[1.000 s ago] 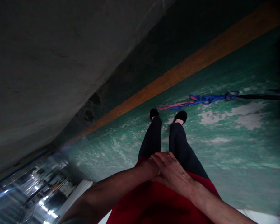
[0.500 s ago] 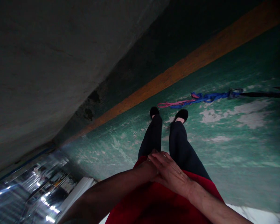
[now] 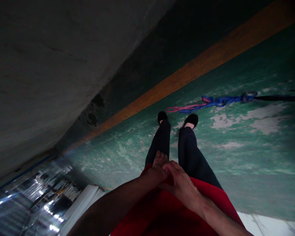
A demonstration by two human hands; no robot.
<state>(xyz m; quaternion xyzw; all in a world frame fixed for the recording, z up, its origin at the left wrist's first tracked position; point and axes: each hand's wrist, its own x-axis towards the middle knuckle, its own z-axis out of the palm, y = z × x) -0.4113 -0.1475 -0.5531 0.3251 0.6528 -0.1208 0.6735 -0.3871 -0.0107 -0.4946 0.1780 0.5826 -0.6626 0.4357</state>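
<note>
My left hand point(image 3: 160, 160) is held palm up in front of my red top point(image 3: 159, 213), its fingers stretched out and nothing visible in them. A thin pale band point(image 3: 163, 173) shows at the left wrist. Against that wrist, beside the band, my right hand point(image 3: 180, 180) rests with its fingers bent and held together. Dim light hides whether the right fingertips pinch the band or only touch the skin.
I stand in black shoes point(image 3: 191, 120) on a worn green floor point(image 3: 123, 157). Tangled blue and pink straps point(image 3: 218, 102) lie just beyond my feet. An orange line point(image 3: 162, 88) runs alongside a grey wall point(image 3: 51, 65). Blurred shiny equipment point(image 3: 46, 203) and a pale stack point(image 3: 82, 206) stand at lower left.
My right hand has drawn back from over my left hand to its wrist. The left fingers, covered before, now show stretched out. The straps and my feet have not moved.
</note>
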